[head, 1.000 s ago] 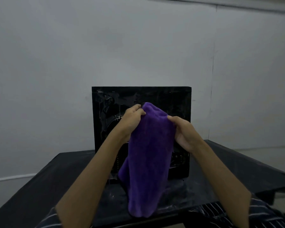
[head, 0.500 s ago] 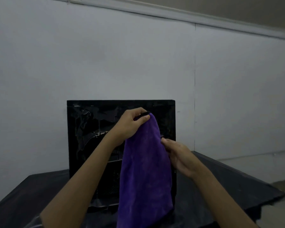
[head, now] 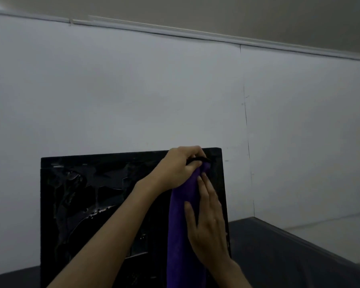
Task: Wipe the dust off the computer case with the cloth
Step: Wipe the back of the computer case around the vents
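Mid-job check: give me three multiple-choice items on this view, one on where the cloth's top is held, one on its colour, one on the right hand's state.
1. The left hand holds the cloth near the computer case's:
A. upper right corner
B. lower left corner
C. middle

2. The cloth is:
A. white
B. purple
C. green

3. The right hand:
A. makes a fist
B. hangs away from the cloth
C. lies flat on the cloth

Answers: 1 A, its fingers grip the cloth's top by that corner. 2 B, plainly purple. 3 C, its straight fingers rest against the cloth.
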